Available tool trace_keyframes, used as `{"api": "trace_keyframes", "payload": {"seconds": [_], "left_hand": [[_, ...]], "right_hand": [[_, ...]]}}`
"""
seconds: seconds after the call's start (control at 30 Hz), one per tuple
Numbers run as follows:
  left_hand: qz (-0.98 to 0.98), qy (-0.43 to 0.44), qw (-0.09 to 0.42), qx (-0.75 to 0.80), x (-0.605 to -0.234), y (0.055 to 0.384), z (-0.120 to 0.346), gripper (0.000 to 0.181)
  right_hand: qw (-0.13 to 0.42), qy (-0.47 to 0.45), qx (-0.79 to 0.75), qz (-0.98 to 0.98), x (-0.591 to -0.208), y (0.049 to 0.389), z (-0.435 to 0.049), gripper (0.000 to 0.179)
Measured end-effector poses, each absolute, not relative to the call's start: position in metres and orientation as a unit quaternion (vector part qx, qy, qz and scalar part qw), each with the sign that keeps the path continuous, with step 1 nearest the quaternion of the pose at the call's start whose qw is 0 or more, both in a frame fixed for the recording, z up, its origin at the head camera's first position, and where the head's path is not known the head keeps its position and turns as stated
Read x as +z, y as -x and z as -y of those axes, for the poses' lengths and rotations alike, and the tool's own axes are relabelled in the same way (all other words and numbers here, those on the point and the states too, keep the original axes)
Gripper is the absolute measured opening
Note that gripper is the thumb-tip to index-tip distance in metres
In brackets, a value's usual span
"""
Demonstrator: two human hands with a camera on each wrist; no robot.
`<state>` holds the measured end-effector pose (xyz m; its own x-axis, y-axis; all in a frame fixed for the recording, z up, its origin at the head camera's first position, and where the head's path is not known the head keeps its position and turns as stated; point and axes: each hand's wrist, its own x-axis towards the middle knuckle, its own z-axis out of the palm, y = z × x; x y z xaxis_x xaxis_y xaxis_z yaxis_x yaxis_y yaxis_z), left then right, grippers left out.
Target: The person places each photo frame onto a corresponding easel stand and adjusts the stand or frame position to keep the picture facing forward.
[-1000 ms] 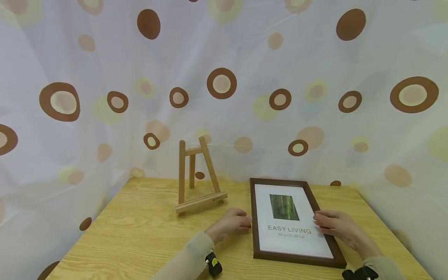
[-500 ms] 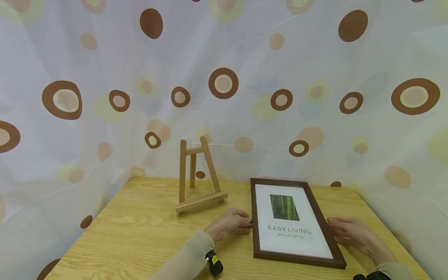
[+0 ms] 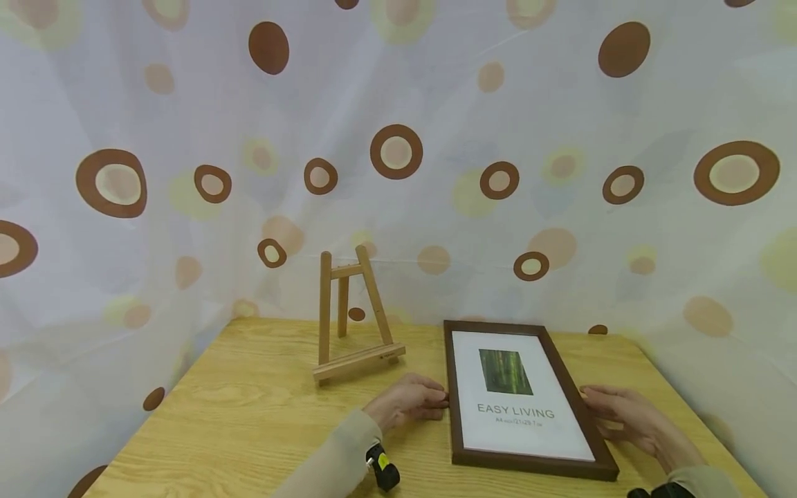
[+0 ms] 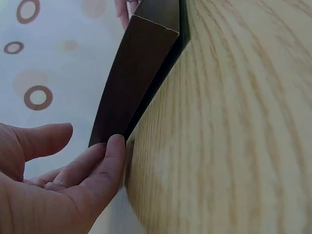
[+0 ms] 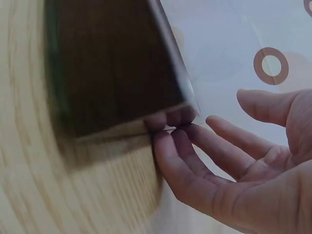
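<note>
A dark brown picture frame lies face up on the table. Its white insert shows a green forest picture and the words "EASY LIVING". My left hand touches the frame's left side with its fingertips. In the left wrist view, the fingers of that hand meet the frame's lower edge, thumb apart. On the opposite side is my right hand. The right wrist view has this hand's bent fingers at the frame's bottom edge, its thumb clear of the frame.
A small wooden easel stands left of the frame, with a ledge across its front. Behind the wood-grain table hangs a white curtain with brown and yellow dots. Black cameras sit on both wrists.
My right hand has moved from over the frame's right rim outward and down to its outer side. My left hand stays at the left side. The easel has not moved.
</note>
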<state>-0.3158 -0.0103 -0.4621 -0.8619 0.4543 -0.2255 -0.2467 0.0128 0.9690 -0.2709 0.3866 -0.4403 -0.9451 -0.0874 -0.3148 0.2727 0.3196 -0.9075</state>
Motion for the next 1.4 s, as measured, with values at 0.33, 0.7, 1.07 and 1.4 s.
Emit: {"api": "trace_keyframes", "payload": {"seconds": [0.33, 0.7, 1.07, 1.4], "left_hand": [[-0.658, -0.049, 0.223, 0.718, -0.462, 0.318, 0.012, 0.040], [-0.672, -0.036, 0.210, 0.709, -0.466, 0.319, 0.010, 0.037], [-0.665, -0.050, 0.245, 0.704, -0.461, 0.320, 0.012, 0.044], [-0.667, -0.065, 0.251, 0.699, -0.464, 0.316, 0.021, 0.045]], "right_hand": [[0.163, 0.014, -0.570, -0.805, -0.443, 0.269, -0.387, 0.061], [0.196, 0.035, -0.534, -0.822, -0.448, 0.271, -0.393, 0.071], [0.266, 0.067, -0.585, -0.763, -0.461, 0.277, -0.396, 0.079], [0.274, 0.084, -0.586, -0.758, -0.463, 0.279, -0.384, 0.082]]}}
